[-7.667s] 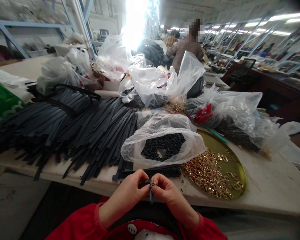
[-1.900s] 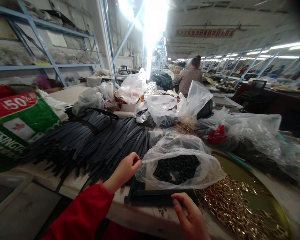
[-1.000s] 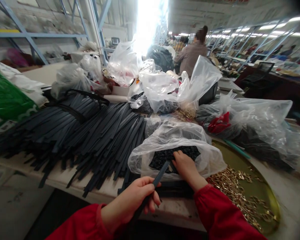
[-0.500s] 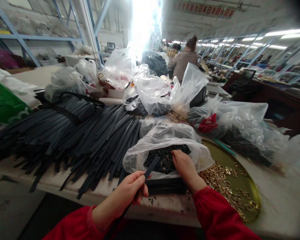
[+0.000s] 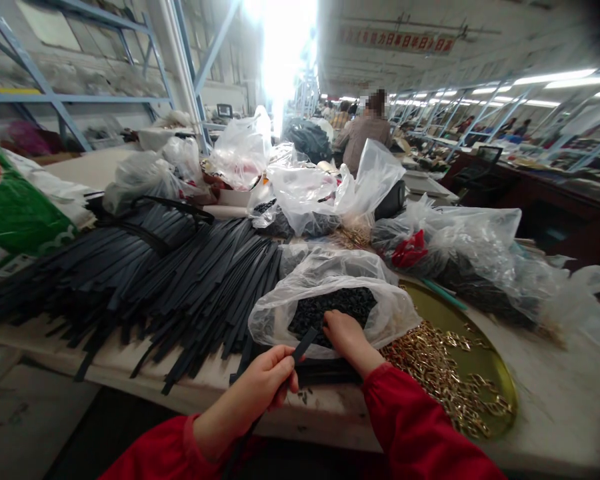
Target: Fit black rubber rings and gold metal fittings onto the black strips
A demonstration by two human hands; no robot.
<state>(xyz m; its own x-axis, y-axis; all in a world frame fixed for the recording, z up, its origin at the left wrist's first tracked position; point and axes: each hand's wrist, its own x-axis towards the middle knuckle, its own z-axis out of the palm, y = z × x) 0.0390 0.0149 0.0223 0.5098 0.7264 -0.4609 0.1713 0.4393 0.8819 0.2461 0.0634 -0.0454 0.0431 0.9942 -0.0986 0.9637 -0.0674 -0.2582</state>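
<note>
My left hand [image 5: 270, 377] pinches a flat black strap [image 5: 307, 341] between thumb and fingers, its short end pointing up and its length hanging below the hand. My right hand [image 5: 347, 339] is at the front of an open clear plastic bag [image 5: 273, 303] filled with small black pieces [image 5: 347, 301]. Its fingers are curled together close to the strap's end; what they hold, if anything, is hidden. Left of the bag, many black straps [image 5: 210, 273] are fanned out over the table.
A round gold tray [image 5: 503, 380] with a heap of gold metal hardware [image 5: 430, 363] stands on the right. Behind are more plastic bags [image 5: 305, 187] and a teal stick [image 5: 445, 293]. A green bag [image 5: 25, 207] lies far left. A person [image 5: 365, 137] sits further back.
My right hand has drawn back from the black pieces, leftward and toward the strap's end. My left hand still grips the strap. The camera view has shifted slightly.
</note>
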